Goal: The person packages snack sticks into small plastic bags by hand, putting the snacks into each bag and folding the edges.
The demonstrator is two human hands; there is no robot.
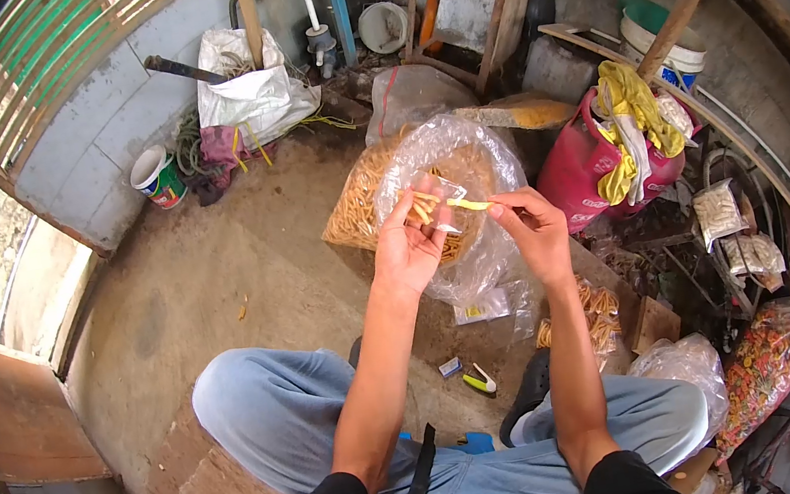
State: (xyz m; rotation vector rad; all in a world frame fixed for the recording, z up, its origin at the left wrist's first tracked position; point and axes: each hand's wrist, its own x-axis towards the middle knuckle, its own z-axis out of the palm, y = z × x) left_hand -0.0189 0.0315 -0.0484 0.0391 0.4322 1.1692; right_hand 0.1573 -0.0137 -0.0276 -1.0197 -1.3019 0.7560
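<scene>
My left hand (406, 250) is palm up, its fingers curled round a small clear plastic bag (449, 189) with a few yellowish snack sticks (425, 206) at the fingers. My right hand (536, 230) pinches one end of a thin yellow strip (469, 204), which reaches toward the small bag. Whether the strip touches the bag is unclear. Just beyond both hands stands a large clear plastic bag (355, 202) full of brown snack sticks, its crumpled mouth (496, 157) spread wide.
Packed snack bundles (598, 311) lie right of my legs, near a bag of colourful snacks (764, 375). A green-handled tool (480, 383) and a small box (450, 368) lie between my feet. A red container (578, 171) draped with yellow cloth (637, 112) stands right; a white sack (253, 100) stands behind.
</scene>
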